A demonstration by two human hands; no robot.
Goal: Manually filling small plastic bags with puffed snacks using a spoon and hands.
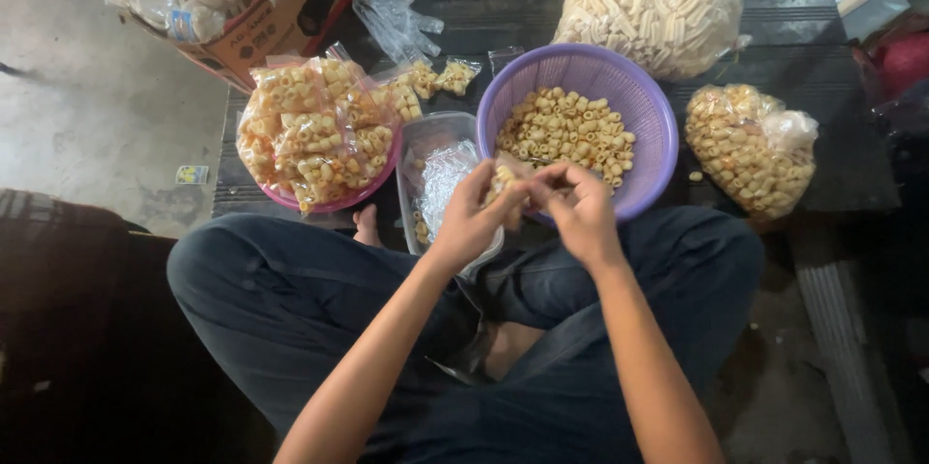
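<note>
Both forearms angle in over the crossed legs, wrists bent, left hand (471,222) and right hand (582,215) meeting fingertip to fingertip, pinched together on a small clear snack bag (504,185) just off the purple basket's (646,106) near rim, above the clear tub (418,140) at the mat's near edge.

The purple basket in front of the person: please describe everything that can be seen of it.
The purple basket is round, looks like plastic, and has perforated walls with a smooth rim. It stands upright on the dark slatted platform, about half filled with pale yellow ring-shaped snacks. A clear plastic tub stands against its left side. The left hand and right hand hold a small snack bag over its near rim, partly hiding it.
</note>
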